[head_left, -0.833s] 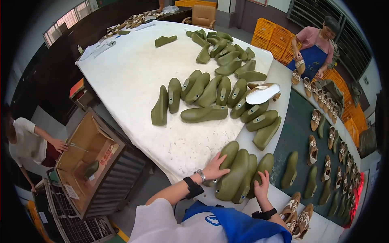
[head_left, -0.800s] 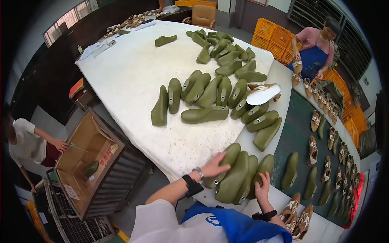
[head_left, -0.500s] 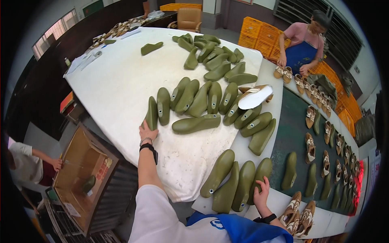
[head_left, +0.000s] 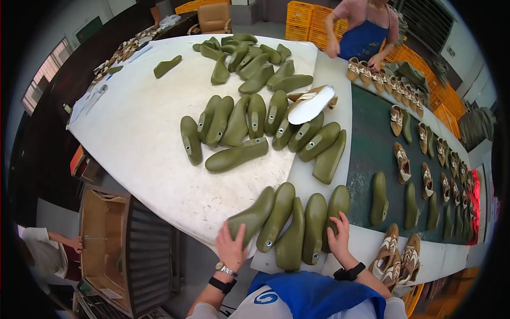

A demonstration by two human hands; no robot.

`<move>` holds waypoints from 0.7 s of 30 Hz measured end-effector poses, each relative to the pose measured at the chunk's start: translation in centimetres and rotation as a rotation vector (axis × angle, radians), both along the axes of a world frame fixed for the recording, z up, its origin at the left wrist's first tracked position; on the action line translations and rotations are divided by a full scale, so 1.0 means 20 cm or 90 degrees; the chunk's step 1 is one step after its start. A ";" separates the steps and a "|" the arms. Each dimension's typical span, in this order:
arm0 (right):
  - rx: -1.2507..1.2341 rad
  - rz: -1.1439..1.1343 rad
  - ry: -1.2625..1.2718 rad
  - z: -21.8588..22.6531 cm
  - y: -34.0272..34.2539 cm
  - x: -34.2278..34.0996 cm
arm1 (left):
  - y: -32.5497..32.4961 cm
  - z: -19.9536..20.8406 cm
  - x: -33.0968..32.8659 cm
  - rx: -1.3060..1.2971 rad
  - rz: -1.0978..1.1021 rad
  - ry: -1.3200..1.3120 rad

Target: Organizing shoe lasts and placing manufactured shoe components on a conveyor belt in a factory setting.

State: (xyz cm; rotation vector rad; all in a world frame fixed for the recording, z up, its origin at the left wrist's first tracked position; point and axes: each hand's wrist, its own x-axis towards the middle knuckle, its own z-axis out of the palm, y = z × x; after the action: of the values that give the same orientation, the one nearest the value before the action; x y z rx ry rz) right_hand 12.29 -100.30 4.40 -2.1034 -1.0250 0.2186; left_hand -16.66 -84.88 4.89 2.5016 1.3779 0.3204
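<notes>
Along the table's near edge lies a row of green shoe lasts (head_left: 289, 234), side by side with toes pointing away from me. My left hand (head_left: 232, 247) grips the heel end of a tilted shoe last (head_left: 254, 211) at the row's left end; its palm side is hidden. At the right end, my right hand (head_left: 341, 242) rests spread fingers against the last shoe last (head_left: 339, 201) without closing round it. Farther back, a second row of green lasts (head_left: 234, 125) has one last lying crosswise in front (head_left: 236, 155). A brown-and-white shoe (head_left: 311, 106) with a white sole lies over that row.
More lasts (head_left: 255, 64) are heaped toward the far edge of the white table (head_left: 133, 122). Shoes and lasts line a green surface (head_left: 366, 143) at right. Brown shoes (head_left: 396, 258) stand by my right forearm. A co-worker (head_left: 366, 32) handles shoes; another person touches a carton (head_left: 101, 239).
My left hand has brought a shoe last from the left end of the far row to the left end of the near row. My right hand stays at the near row's right end.
</notes>
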 end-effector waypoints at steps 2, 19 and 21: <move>0.003 0.010 0.039 0.02 0.00 0.02 | 0.02 0.05 0.09 -0.023 -0.054 -0.085; -0.074 0.234 0.001 0.27 -0.04 0.14 | 1.54 -0.02 1.74 -0.095 -0.096 -0.141; -0.059 0.199 0.029 0.29 -0.11 0.13 | 1.49 -0.02 1.78 -0.086 -0.018 -0.240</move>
State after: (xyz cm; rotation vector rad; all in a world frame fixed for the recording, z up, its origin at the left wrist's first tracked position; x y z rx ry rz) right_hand 14.82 -102.40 10.11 -2.0009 -1.3357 0.4752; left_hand 18.92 -55.14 4.44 2.2052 1.1695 0.6330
